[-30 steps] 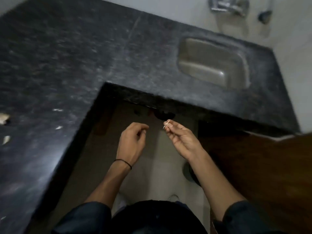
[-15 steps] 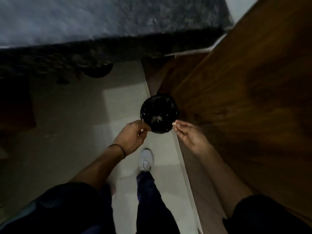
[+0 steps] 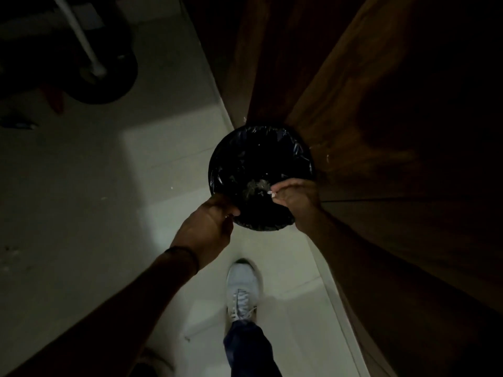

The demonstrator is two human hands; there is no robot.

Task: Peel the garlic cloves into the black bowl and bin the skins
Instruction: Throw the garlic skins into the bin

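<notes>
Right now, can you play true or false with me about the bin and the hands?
1. The right hand pinches a small pale skin above the bin. True.
2. The bin has a white liner. False: the liner is black.
3. The shoe is white. True.
4. The bin sits in a sink. False: it stands on the floor, against the wooden panel.

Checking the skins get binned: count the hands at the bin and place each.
2. The left hand is at the near-left rim of the black-lined bin, fingers curled; any contents hidden. The right hand is over its near-right side, pinching a small pale scrap.
</notes>
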